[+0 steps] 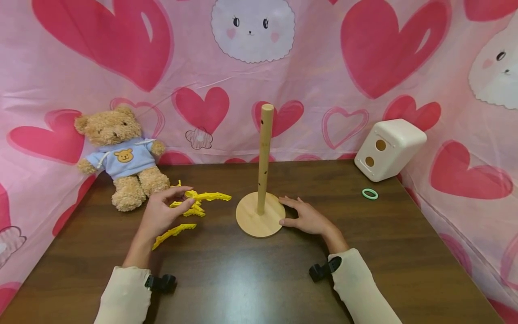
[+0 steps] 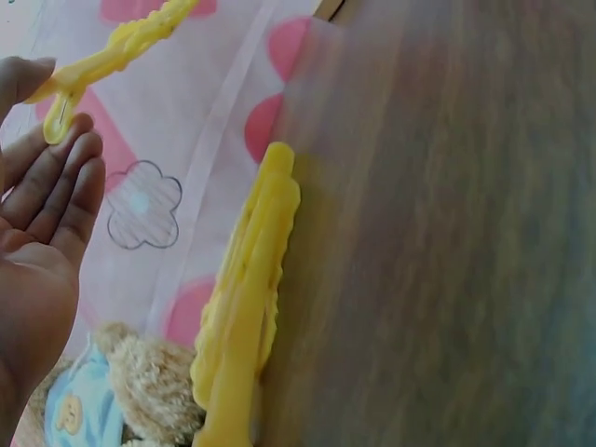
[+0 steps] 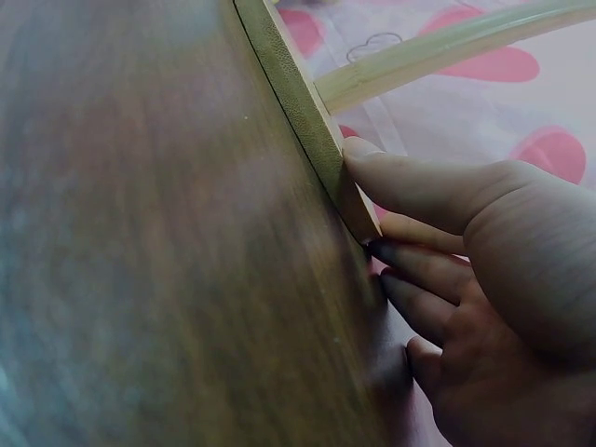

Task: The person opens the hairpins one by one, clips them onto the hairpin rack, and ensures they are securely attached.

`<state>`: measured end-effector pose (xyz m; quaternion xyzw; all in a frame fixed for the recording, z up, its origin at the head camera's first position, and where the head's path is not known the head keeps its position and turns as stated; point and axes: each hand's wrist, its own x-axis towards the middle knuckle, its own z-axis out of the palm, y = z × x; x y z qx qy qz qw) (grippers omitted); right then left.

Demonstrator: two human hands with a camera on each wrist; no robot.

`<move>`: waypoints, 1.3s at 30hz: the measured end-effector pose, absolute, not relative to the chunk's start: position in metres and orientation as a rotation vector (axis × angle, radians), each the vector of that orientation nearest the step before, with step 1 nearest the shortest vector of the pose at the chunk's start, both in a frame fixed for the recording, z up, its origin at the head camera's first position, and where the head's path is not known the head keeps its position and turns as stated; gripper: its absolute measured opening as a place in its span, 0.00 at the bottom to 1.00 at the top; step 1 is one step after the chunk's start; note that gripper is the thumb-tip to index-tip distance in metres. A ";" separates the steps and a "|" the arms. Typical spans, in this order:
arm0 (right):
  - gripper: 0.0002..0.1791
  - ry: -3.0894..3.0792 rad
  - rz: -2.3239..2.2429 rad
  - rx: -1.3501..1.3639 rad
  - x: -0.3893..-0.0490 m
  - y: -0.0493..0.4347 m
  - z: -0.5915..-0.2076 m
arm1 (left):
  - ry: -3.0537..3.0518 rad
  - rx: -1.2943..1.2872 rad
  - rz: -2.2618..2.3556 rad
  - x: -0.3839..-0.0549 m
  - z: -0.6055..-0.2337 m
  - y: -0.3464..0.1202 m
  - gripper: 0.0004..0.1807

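My left hand [image 1: 163, 210] pinches a yellow branch-shaped plastic piece [image 2: 116, 54] between thumb and fingertips, raised over the table's left side. Its bumpy arm [image 1: 214, 196] points right, toward a wooden stand. More yellow pieces [image 1: 175, 233] lie under and in front of this hand; in the left wrist view a bundle of them [image 2: 244, 298] rests on the table. The stand has an upright post [image 1: 264, 157] with small dark holes and a round base [image 1: 248, 221]. At the base's right edge, my right hand [image 1: 305, 217] touches the rim with thumb and extended fingers.
A teddy bear [image 1: 129, 159] in a blue top sits at the back left. At the back right a white box with round holes [image 1: 390, 148] leans against the pink cloth backdrop [image 1: 307, 81]. A pale green ring [image 1: 370, 194] lies on the dark table [image 1: 243, 283].
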<state>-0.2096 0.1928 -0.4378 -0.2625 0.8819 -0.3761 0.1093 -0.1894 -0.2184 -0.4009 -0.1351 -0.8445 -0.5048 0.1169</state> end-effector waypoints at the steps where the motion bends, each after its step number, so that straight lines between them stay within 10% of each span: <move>1: 0.40 2.593 -1.105 -0.772 -0.210 0.193 -0.438 | -2.478 -0.391 -1.466 -0.190 -0.400 -0.217 0.16; 39: 0.39 2.577 -1.121 -0.782 -0.211 0.193 -0.438 | -2.240 -0.818 -1.259 -0.201 -0.378 -0.144 0.05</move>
